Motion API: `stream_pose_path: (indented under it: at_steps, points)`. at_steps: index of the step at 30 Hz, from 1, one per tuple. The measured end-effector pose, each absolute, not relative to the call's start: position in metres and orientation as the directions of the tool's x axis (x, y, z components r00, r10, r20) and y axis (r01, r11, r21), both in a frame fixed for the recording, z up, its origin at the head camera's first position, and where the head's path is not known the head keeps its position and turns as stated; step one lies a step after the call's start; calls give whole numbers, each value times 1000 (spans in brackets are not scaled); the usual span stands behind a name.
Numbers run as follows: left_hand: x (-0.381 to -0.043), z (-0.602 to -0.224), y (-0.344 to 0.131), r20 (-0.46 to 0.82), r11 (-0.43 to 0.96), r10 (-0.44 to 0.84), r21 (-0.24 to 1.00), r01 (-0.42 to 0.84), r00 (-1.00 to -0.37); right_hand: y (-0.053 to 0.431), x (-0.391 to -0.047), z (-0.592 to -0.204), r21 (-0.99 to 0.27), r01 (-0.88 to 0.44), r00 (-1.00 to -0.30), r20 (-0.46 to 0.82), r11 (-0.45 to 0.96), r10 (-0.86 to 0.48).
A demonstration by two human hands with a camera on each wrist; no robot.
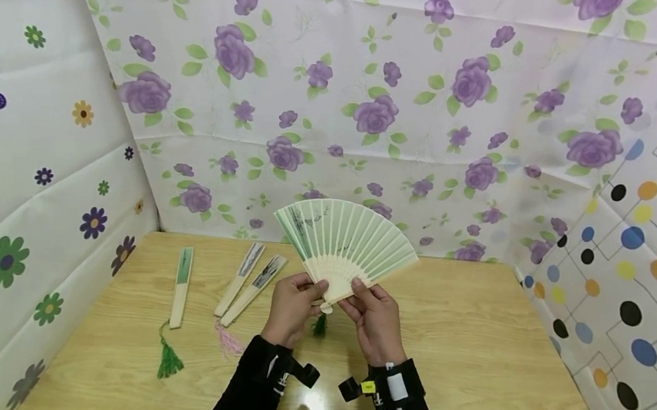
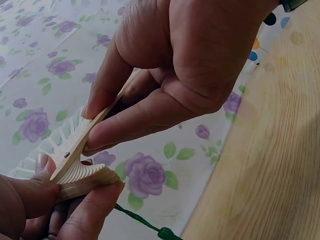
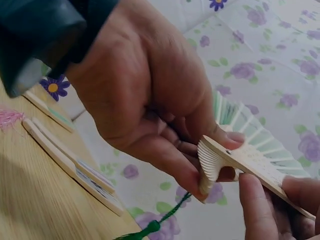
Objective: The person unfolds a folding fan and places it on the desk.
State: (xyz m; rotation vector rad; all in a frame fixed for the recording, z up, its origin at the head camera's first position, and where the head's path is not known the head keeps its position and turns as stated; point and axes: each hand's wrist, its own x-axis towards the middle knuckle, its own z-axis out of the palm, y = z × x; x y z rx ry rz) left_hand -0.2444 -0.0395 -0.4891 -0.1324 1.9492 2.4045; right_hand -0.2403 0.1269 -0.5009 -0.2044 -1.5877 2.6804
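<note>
A spread folding fan (image 1: 355,234) with pale green pleats and cream ribs is held upright over the table. On its left half, dark ink-like drawing shows. My left hand (image 1: 292,305) pinches the ribs at the pivot end, thumb on the near face. My right hand (image 1: 375,318) grips the outer rib on the right side between thumb and fingers, as the right wrist view also shows with its fingertips (image 3: 252,192). Below the pivot hangs a green tassel (image 1: 320,325) on a cord (image 2: 137,217). The stacked rib ends (image 2: 90,175) fan out by my left fingers.
Left of my hands lie folded fans: one with a green tip (image 1: 181,286) and green tassel (image 1: 170,362), plus two side by side, a left one (image 1: 239,279) and a right one (image 1: 253,291), with a pink tassel (image 1: 228,341). Patterned cloth (image 1: 325,124) encloses the wooden table (image 1: 468,367).
</note>
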Motion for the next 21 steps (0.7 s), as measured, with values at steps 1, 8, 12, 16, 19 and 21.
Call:
stream_pose_path:
  at_steps: [1,8,12,16,19,21]
  points:
    - [-244,-489,-40,-93,-206,-18,975,-87,-995,127,-241,-501,-873,55,-991,-107,-485,79]
    - [-246,-490,-37,-93,-239,-41,968,-80,-995,123,-238,-499,-867,12,-990,-80,-499,116]
    - [-248,-489,-35,-78,-256,-67,965,-58,-995,119,-236,-498,-858,-26,-985,-66,-512,161]
    - [-248,-488,-35,-82,-260,-78,964,-59,-994,119,-236,-498,-852,-25,-986,-66,-522,155]
    - [-246,-488,-36,-86,-259,-77,964,-63,-993,120,-237,-498,-857,-9,-990,-66,-515,127]
    - [-245,-487,-36,-90,-258,-74,964,-68,-993,121,-237,-499,-858,3,-991,-71,-514,113]
